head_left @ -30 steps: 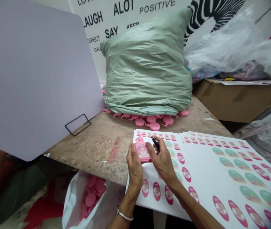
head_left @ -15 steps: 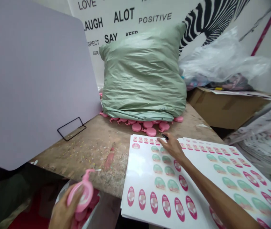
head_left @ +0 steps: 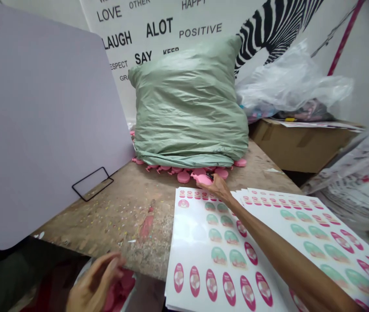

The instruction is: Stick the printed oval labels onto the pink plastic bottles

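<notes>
My right hand (head_left: 218, 187) reaches over the sticker sheets and grips a pink round case (head_left: 204, 178) with a short arm, at the foot of the green bag. A small dark tool (head_left: 209, 175) sticks out from the same hand; its kind is unclear. My left hand (head_left: 98, 281) holds nothing, its fingers loosely curved and apart. It hovers over an open bag below the table edge, where several pink pieces (head_left: 122, 288) lie. More pink round cases (head_left: 183, 176) rest along the bottom of the bulging green bag (head_left: 187, 108).
Stacked sticker sheets (head_left: 191, 238) with pink and green prints cover the table's right front. A pale upright panel (head_left: 47, 121) with a black wire stand (head_left: 93, 184) is at left. A cardboard box (head_left: 301, 145) carrying clear plastic bags (head_left: 298, 82) is at right.
My left hand has let go of the pink round case it held. My right hand has moved forward and left, from the sheets' top edge to a pink round case by the green bag.
</notes>
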